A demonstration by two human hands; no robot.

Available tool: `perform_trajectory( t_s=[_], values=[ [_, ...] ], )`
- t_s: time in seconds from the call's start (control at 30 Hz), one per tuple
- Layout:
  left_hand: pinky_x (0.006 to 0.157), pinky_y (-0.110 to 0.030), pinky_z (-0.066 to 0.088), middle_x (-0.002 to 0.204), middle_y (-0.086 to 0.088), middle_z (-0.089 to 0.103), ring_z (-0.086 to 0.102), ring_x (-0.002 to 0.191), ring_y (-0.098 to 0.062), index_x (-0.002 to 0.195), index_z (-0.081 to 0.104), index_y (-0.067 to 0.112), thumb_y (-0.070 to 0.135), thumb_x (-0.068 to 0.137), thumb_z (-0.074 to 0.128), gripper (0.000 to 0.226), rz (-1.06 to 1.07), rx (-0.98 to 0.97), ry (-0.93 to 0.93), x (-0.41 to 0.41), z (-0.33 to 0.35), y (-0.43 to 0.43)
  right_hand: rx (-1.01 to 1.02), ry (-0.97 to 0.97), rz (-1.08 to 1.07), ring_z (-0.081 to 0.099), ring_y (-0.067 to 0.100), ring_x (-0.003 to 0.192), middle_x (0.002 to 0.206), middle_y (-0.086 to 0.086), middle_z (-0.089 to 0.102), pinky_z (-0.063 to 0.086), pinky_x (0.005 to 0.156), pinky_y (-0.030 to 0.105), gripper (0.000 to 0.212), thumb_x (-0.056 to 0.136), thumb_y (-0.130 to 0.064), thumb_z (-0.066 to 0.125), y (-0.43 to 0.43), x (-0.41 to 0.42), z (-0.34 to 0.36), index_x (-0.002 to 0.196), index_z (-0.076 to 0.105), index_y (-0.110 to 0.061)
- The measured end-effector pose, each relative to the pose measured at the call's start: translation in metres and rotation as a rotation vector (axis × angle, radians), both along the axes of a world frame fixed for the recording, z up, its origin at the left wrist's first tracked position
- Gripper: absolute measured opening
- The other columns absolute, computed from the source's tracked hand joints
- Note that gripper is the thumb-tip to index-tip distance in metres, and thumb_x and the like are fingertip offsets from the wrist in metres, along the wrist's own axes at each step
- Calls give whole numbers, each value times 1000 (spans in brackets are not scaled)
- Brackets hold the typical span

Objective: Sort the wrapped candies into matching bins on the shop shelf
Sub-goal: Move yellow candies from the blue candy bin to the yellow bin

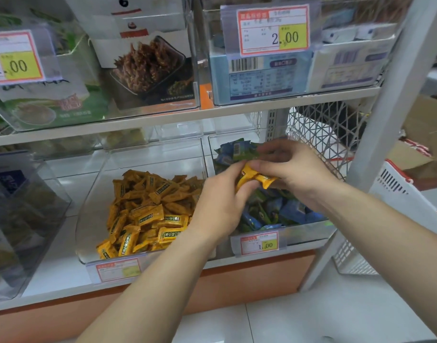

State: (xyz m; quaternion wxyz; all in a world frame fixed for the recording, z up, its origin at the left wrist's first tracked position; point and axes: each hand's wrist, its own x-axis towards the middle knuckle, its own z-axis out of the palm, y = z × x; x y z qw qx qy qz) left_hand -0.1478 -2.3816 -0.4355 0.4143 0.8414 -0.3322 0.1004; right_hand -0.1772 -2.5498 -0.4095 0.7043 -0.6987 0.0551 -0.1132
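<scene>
Two clear bins stand side by side on the lower shelf. The left bin (93, 194) holds a heap of yellow wrapped candies (148, 214). The right bin (301, 233) holds blue and green wrapped candies (281, 211). Both my hands meet over the right bin around yellow candies (257, 178). My left hand (222, 201) grips them from the left. My right hand (296, 172) pinches the same candies from the right, and also holds blue-green candies (237, 151) at its fingertips.
Price tags hang on both bin fronts. The upper shelf (163, 117) carries clear bins of snack boxes with large price tags. A white shelf post (376, 134) stands to the right, with a wire basket (321, 134) behind it and a white crate (395, 194) beside it.
</scene>
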Motion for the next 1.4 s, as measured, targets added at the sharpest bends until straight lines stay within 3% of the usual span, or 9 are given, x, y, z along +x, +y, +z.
perform_trajectory(
  t_s=[0.17, 0.33, 0.6, 0.7, 0.77, 0.93, 1.17, 1.3, 1.4],
  values=[
    [72, -34, 61, 102, 0, 73, 71, 95, -14, 123, 62, 23, 25, 97, 61, 26, -51, -458, 548, 2, 5, 5, 290, 11, -50, 71, 18, 72, 82, 5, 73, 57, 61, 28, 22, 80, -4, 77, 26, 5, -9, 99, 67, -9],
    [67, -31, 61, 103, -3, 72, 71, 95, -19, 117, 58, 29, 21, 94, 66, 26, 121, -622, 551, 10, 8, 17, 286, 50, -39, 73, 15, 86, 91, 3, 77, 54, 68, 28, 9, 93, -17, 67, 51, 20, -16, 95, 75, -13],
    [80, -40, 57, 107, -3, 70, 66, 92, -24, 147, 41, 26, 35, 94, 63, 59, 428, 317, 80, 48, -1, 80, -497, 8, -217, 63, 5, 87, 91, -14, 69, 44, 71, 15, 11, 94, -22, 62, 5, 51, -20, 93, 69, -30],
    [98, -39, 50, 133, -8, 61, 55, 123, -29, 151, 36, 22, 49, 89, 64, 73, 432, 330, 66, 50, -5, 80, -721, -26, -194, 59, 0, 86, 94, -15, 65, 38, 70, 3, 16, 95, -17, 59, -6, 61, -29, 102, 68, -29],
    [97, -31, 43, 142, -2, 55, 51, 129, -23, 147, 42, 26, 60, 86, 58, 72, 349, 253, 63, 45, -7, 67, -878, -58, -117, 60, 6, 87, 97, -10, 66, 43, 75, 13, 16, 94, -18, 62, -4, 71, -29, 105, 71, -24],
    [78, -35, 56, 103, 5, 68, 62, 89, -11, 109, 57, 29, 69, 78, 57, 51, 162, 329, 224, 32, -19, 42, -1356, 138, 154, 65, 19, 78, 83, -2, 68, 42, 61, 25, 16, 88, -29, 65, 9, 96, -29, 87, 75, -17],
    [75, -36, 55, 73, 18, 50, 47, 65, 3, 74, 37, 41, 54, 82, 66, 32, 116, 240, 199, 31, -21, 42, -1357, 272, 205, 64, 23, 83, 93, 7, 67, 47, 64, 29, 21, 80, -22, 72, 21, 114, -33, 95, 66, -10],
    [74, -39, 56, 88, 10, 63, 57, 77, -5, 94, 51, 32, 56, 82, 64, 29, 93, 212, 179, 32, -22, 43, -1240, 352, 223, 55, 16, 77, 92, 5, 60, 43, 60, 29, 32, 80, -20, 73, 21, 116, -41, 104, 53, -12],
    [83, -35, 55, 110, 10, 62, 58, 97, -12, 121, 48, 34, 63, 80, 61, 52, 95, 238, 202, 36, -26, 46, -1237, 285, 170, 59, 20, 74, 79, 2, 60, 38, 54, 29, 17, 79, -19, 71, 18, 118, -47, 85, 57, -12]
  ],
)
